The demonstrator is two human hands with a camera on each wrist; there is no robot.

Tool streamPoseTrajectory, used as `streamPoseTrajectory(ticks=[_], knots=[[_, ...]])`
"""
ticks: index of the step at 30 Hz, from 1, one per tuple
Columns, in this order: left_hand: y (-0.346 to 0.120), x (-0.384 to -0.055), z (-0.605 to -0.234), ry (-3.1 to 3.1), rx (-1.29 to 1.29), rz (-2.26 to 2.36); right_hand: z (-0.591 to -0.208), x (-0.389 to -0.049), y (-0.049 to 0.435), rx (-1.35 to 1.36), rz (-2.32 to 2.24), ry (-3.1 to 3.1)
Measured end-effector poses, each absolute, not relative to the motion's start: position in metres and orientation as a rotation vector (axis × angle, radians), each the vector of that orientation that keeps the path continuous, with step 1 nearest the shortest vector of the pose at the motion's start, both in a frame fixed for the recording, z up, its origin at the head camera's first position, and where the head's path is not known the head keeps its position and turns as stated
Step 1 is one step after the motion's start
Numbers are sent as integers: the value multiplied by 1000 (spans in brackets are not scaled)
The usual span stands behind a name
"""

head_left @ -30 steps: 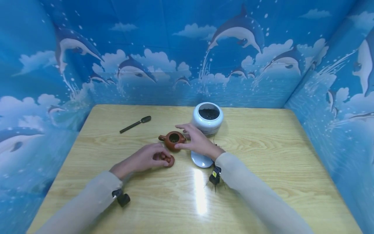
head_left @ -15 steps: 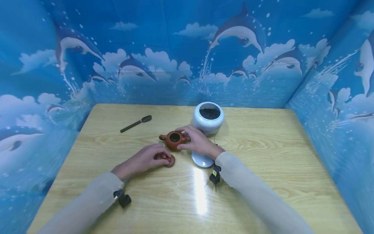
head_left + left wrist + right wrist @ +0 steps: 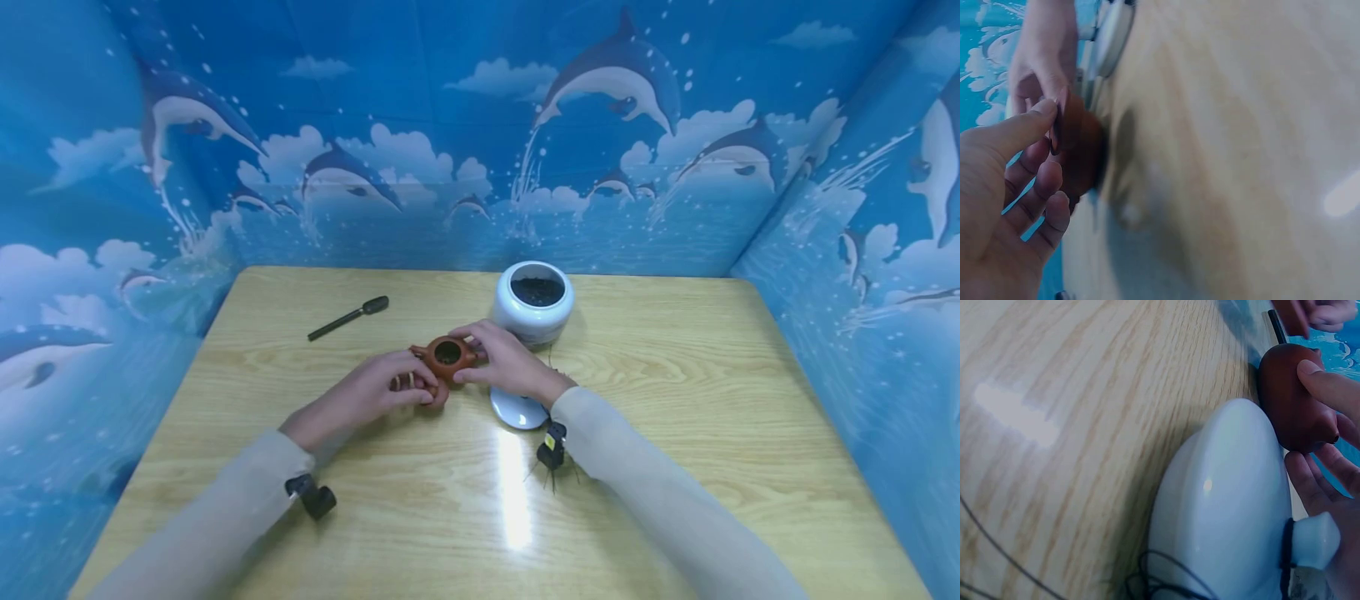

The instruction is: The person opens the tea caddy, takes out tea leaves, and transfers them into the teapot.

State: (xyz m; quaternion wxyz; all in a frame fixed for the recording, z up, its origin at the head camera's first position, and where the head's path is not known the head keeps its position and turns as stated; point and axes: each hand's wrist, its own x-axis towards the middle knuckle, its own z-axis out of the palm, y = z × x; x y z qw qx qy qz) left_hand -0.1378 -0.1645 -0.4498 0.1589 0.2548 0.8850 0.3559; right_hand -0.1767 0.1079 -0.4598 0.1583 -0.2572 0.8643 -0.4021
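My left hand (image 3: 367, 396) pinches the small reddish-brown teapot lid (image 3: 438, 397) between thumb and fingers. In the left wrist view the lid (image 3: 1060, 122) is tipped on edge, raised off the table beside the teapot. The reddish-brown clay teapot (image 3: 451, 374) stands with its top uncovered and a dark inside. Around its right side, my right hand (image 3: 510, 358) holds it. The right wrist view shows that thumb (image 3: 1319, 378) on the teapot (image 3: 1285, 397), with the other fingers near the spout, partly hidden.
Behind the right hand stands a white jar (image 3: 534, 317) with dark loose contents. A white knobbed lid (image 3: 517, 410) lies under the right wrist. A dark, long-handled scoop (image 3: 348, 318) rests at the back left. Printed dolphin curtains (image 3: 480, 125) enclose the wooden table (image 3: 675, 375).
The left hand has lifted the teapot lid off the table and moved it slightly away from me, up against the teapot's near side. The right hand has closed in slightly around the teapot.
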Motion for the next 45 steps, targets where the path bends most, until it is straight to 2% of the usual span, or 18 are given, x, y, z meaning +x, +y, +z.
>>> streamPoseTrajectory(ticks=[14, 26, 45], knots=[[-158, -167, -424, 2627, 812, 1018, -458, -177, 109, -763, -1133, 2482], [-142, -183, -429, 2646, 799, 986, -459, -177, 107, -768, -1135, 2488], [-139, -187, -438, 2636, 763, 984, -460, -178, 108, -740, -1142, 2475]])
